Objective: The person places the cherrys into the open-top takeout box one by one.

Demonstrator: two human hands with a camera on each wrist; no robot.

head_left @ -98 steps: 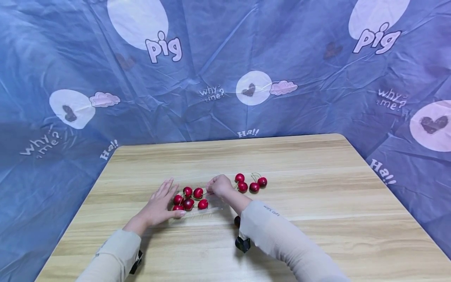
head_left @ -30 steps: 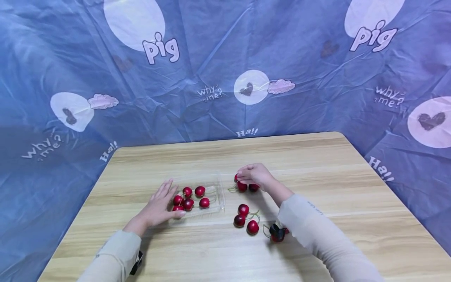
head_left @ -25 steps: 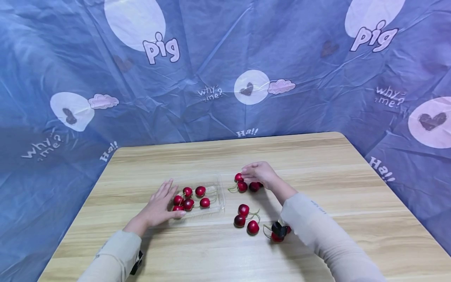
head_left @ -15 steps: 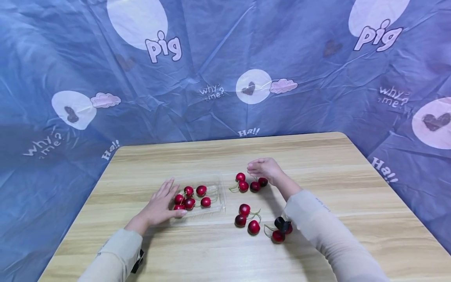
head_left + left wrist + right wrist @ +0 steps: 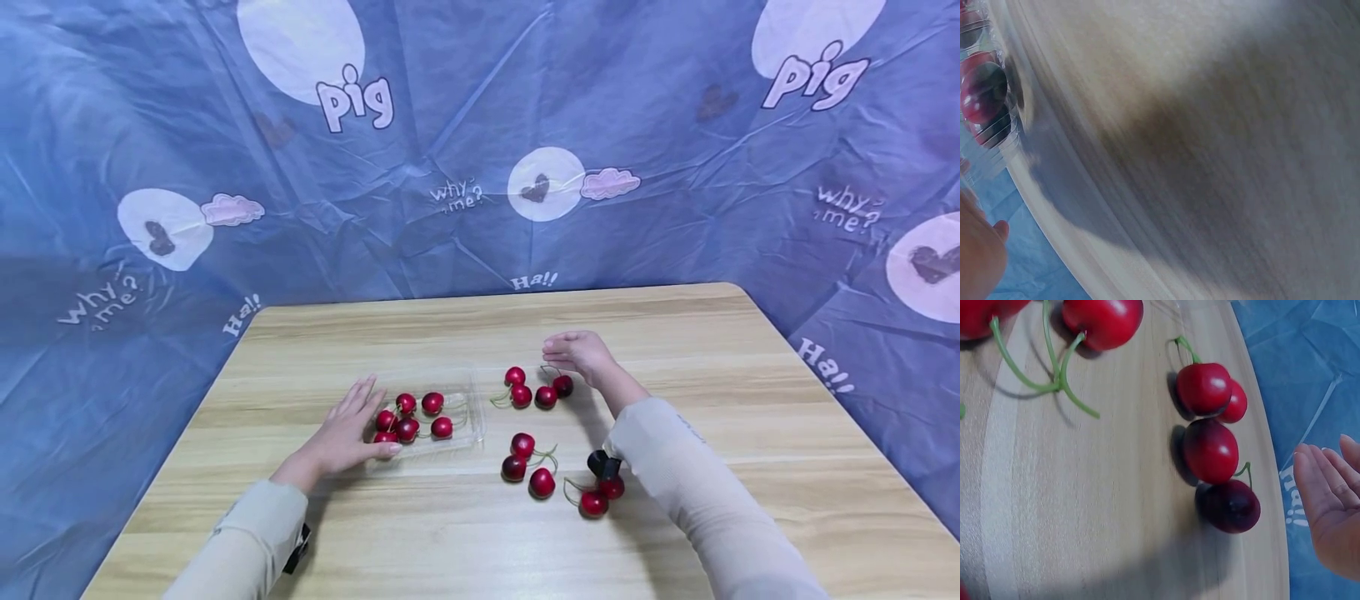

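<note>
A clear plastic tray with several red cherries inside stands left of the middle of the table. My left hand rests at the tray's left side, fingers spread and thumb along the near edge. Further right, my right hand hovers with nearly straight fingers and holds nothing. Just below it lie dark red cherries with stems, beside another pair. In the right wrist view the palm is bare, apart from the cherries. The left wrist view shows only part of the left hand.
Nearer the front lie three cherries with joined stems. Another pair of cherries sits under the right wrist's black camera. The wooden table ends at a blue printed cloth behind.
My right hand, earlier pinching at the tray's right part, has moved right past the loose cherries, drawing back from them with its fingers straightened. The left hand stays at the tray.
</note>
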